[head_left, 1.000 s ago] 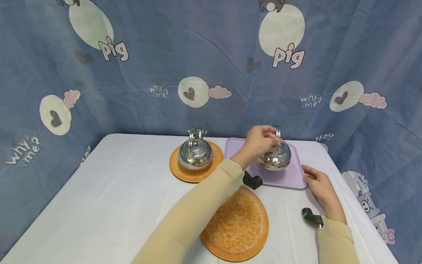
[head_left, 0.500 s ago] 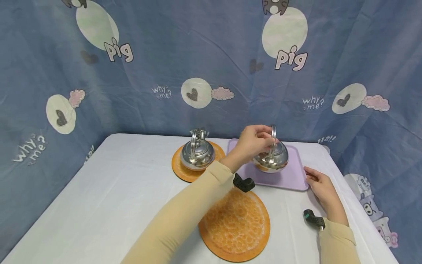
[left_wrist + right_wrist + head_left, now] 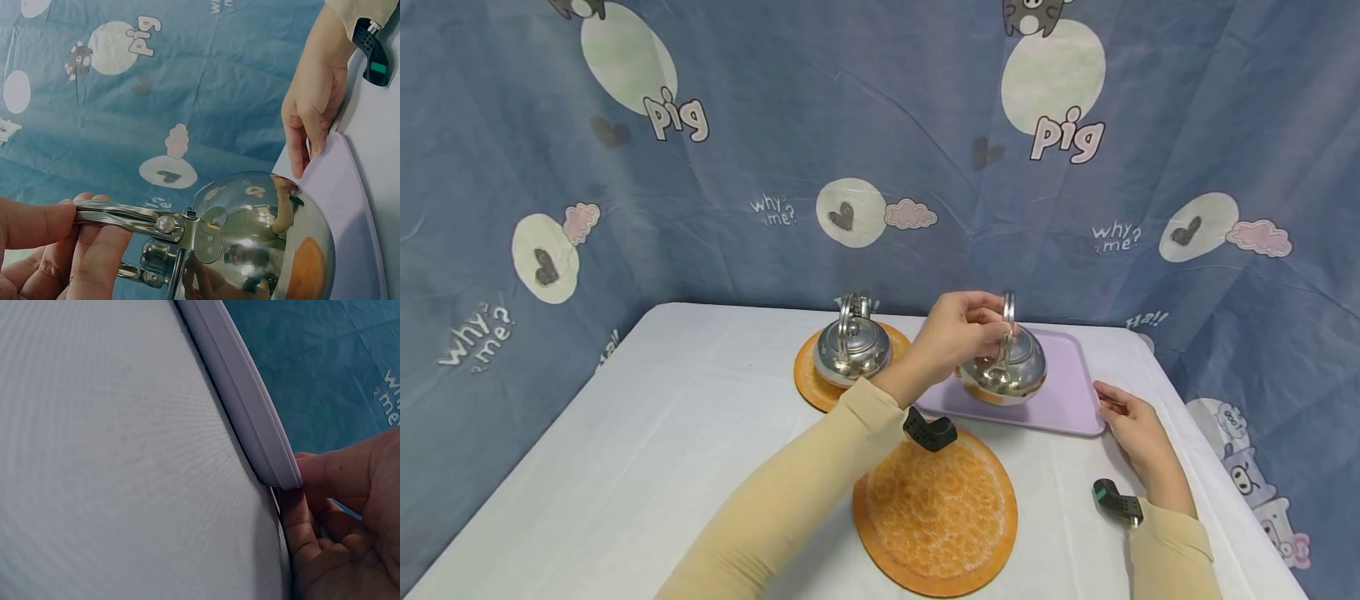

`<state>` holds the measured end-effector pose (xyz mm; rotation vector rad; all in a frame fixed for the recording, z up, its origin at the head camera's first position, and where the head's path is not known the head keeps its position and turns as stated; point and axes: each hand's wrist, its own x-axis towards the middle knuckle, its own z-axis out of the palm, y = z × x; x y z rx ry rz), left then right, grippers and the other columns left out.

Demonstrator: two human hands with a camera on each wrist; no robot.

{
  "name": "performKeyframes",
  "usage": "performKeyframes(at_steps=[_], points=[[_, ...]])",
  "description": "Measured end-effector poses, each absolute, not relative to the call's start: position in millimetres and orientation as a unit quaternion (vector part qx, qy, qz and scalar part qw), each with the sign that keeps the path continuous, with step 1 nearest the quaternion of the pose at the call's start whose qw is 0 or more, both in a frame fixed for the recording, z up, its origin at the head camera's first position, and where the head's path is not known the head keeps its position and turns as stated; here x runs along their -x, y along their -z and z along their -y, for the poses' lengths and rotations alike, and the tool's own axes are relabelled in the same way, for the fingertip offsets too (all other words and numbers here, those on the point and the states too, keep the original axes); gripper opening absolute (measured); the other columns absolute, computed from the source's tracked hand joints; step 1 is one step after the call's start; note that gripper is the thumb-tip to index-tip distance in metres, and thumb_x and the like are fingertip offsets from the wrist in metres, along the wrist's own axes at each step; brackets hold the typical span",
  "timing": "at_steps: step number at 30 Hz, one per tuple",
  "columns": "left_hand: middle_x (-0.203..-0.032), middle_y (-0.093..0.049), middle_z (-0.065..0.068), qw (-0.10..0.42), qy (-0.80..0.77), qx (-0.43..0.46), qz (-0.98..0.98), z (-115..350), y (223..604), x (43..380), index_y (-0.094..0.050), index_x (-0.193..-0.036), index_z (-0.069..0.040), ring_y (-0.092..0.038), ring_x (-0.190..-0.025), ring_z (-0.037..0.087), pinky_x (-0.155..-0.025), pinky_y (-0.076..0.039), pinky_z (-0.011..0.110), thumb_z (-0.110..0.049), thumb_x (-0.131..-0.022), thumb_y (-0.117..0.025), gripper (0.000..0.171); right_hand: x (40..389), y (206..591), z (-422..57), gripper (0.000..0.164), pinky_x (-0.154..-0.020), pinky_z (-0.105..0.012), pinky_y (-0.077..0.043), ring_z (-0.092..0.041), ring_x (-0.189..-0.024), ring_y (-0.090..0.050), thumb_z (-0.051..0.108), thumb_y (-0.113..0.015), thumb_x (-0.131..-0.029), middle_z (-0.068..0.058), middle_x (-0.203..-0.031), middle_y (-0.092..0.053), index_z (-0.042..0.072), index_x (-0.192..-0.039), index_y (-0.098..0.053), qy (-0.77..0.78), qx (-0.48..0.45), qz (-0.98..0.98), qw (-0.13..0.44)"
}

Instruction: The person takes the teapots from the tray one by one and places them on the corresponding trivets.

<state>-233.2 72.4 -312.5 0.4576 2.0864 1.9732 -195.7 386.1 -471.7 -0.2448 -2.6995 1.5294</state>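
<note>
With curled fingers and thumb, my left hand (image 3: 958, 333) grips the upright loop handle of a shiny steel kettle (image 3: 1006, 375). In the head view the kettle overlaps the left part of a lilac tray (image 3: 1071, 387). The left wrist view shows the handle (image 3: 125, 215) between thumb and fingers, and the kettle's mirrored body (image 3: 250, 250) beside the tray. My right hand (image 3: 1138, 429) pinches the tray's right edge near its front corner, thumb above and a finger below the rim (image 3: 275, 450). A second steel kettle (image 3: 852, 350) stands on an orange round mat (image 3: 808, 385) to the left.
Another round orange mat (image 3: 935, 517) with a bread-like print lies at the front middle of the white-covered table (image 3: 625, 467). A blue printed curtain (image 3: 737, 125) hangs right behind the table and along its sides. Each wrist carries a black camera mount (image 3: 930, 429).
My left hand has moved the kettle leftward and slightly nearer across the tray. My right hand has stayed at the tray's edge. The head view has shifted a little.
</note>
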Motion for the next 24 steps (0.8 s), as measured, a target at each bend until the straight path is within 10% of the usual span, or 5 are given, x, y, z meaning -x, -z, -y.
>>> performKeyframes(at_steps=[24], points=[[-0.094, -0.073, 0.002, 0.156, -0.68, -0.194, -0.69, -25, 319, 199, -0.063, -0.143, 0.002, -0.079, -0.112, 0.028, -0.088, -0.067, 0.035, -0.001, -0.1, -0.073, 0.044, 195, 471, -386, 0.052, -0.082, 0.001, -0.041, 0.019, -0.097, -0.042, -0.002, -0.05, -0.109, -0.035, -0.157, -0.046, -0.012, -0.159, -0.04, -0.489, 0.082, 0.868, 0.011]])
